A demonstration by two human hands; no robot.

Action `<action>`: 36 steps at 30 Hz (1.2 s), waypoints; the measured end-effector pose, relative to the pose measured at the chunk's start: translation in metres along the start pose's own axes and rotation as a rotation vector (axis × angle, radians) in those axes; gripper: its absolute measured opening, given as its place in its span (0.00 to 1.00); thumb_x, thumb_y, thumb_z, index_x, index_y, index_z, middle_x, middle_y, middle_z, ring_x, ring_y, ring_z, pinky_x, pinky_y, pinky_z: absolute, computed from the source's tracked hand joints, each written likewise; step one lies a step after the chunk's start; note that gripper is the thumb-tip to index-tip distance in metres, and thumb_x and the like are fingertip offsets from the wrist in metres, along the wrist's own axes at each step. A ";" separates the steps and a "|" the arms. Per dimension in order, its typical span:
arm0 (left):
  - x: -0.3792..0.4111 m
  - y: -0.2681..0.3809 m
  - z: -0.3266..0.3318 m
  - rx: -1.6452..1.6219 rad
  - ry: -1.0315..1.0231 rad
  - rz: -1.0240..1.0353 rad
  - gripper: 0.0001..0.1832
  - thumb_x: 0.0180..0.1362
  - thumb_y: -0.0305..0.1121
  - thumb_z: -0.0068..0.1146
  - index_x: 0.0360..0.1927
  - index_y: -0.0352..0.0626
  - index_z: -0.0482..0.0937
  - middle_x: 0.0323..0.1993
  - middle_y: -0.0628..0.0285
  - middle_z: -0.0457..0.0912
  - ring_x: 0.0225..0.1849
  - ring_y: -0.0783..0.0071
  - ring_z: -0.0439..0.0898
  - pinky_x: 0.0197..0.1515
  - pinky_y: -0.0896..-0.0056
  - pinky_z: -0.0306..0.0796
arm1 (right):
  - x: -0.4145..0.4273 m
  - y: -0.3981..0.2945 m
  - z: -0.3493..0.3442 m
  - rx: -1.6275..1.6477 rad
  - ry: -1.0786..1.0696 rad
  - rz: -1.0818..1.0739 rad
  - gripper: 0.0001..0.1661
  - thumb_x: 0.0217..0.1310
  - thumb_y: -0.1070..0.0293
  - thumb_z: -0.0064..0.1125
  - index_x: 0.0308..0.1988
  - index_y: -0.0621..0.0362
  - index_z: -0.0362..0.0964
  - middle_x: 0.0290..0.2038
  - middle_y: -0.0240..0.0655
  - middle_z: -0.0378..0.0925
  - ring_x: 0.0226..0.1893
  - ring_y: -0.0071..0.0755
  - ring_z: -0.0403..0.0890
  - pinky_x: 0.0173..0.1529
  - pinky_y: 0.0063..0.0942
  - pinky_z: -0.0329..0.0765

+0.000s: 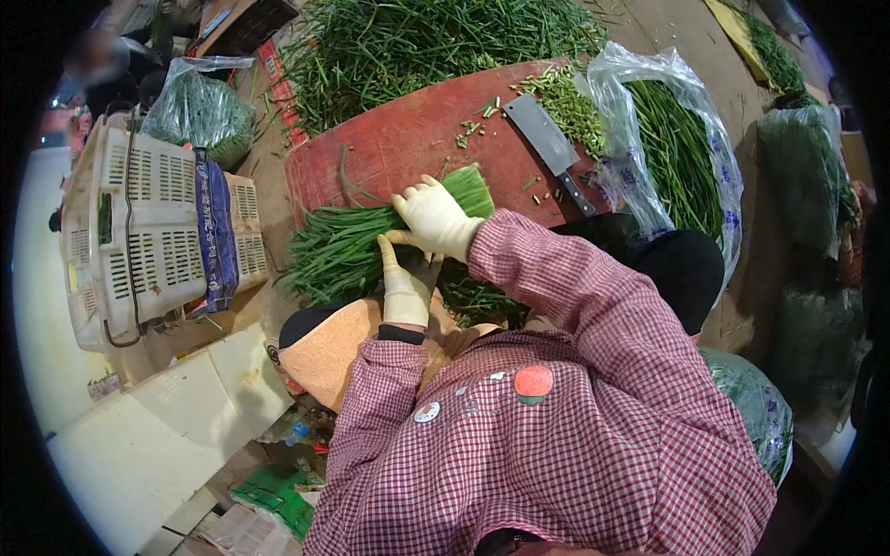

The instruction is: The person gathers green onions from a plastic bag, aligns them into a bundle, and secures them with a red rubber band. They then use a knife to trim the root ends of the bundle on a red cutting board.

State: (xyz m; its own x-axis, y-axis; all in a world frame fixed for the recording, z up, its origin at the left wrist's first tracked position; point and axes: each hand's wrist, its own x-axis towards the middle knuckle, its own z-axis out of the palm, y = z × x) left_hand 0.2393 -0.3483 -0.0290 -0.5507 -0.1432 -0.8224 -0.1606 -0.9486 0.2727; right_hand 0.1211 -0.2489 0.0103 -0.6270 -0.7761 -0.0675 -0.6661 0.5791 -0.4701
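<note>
A bunch of long green garlic chives [354, 240] lies across the near part of a red cutting board [389, 153], its cut pale stem ends [471, 189] pointing right. My right hand [438, 219], in a cream glove, is laid over the bunch close to those ends, gripping it from above. Against the near side of the bunch is my left hand [407, 285], also gloved, with its thumb and fingers around the edge; its fingertips are partly hidden. A cleaver [546, 142] with a black handle rests on the board to the right, beside short cut stem pieces [563, 104].
Loose chives [445, 42] are heaped beyond the board. An open clear plastic bag [726, 181] of chives stands at right. At left are a white plastic crate [160, 222] and a filled clear bag [201, 115]. Another filled bag [751, 403] sits behind my right side. A blurred person [104, 69] is far left.
</note>
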 end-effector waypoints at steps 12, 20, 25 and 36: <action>-0.010 0.026 0.033 0.517 -0.731 0.597 0.34 0.68 0.41 0.58 0.72 0.37 0.60 0.72 0.46 0.61 0.71 0.50 0.63 0.74 0.47 0.60 | -0.076 0.012 -0.079 0.518 0.654 -0.142 0.64 0.41 0.48 0.80 0.68 0.71 0.54 0.65 0.63 0.64 0.66 0.65 0.66 0.70 0.44 0.67; -0.098 0.025 0.121 1.026 -0.715 0.674 0.29 0.70 0.41 0.53 0.69 0.37 0.64 0.66 0.50 0.70 0.65 0.55 0.71 0.68 0.53 0.65 | -0.084 0.003 -0.113 0.603 0.544 0.032 0.37 0.52 0.49 0.75 0.56 0.58 0.73 0.46 0.50 0.82 0.49 0.56 0.82 0.53 0.40 0.79; -0.072 0.079 0.159 1.154 -0.542 0.998 0.36 0.61 0.42 0.69 0.65 0.31 0.67 0.53 0.56 0.83 0.52 0.66 0.80 0.60 0.69 0.70 | -0.055 0.039 -0.155 0.707 0.357 0.257 0.51 0.56 0.39 0.70 0.62 0.70 0.64 0.54 0.55 0.80 0.56 0.47 0.81 0.58 0.37 0.77; 0.027 0.003 0.027 1.980 -0.528 0.936 0.39 0.58 0.12 0.48 0.75 0.42 0.59 0.64 0.42 0.73 0.63 0.51 0.75 0.63 0.63 0.71 | -0.079 0.081 0.003 0.945 -0.001 0.614 0.59 0.56 0.35 0.69 0.68 0.72 0.56 0.55 0.51 0.77 0.55 0.41 0.78 0.59 0.34 0.75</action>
State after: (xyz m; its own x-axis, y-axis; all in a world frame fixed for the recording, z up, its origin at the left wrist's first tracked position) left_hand 0.2019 -0.3476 -0.0369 -0.9809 0.1422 -0.1325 0.0209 0.7550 0.6554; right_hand 0.1182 -0.1416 -0.0252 -0.7425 -0.4256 -0.5173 0.3284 0.4419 -0.8348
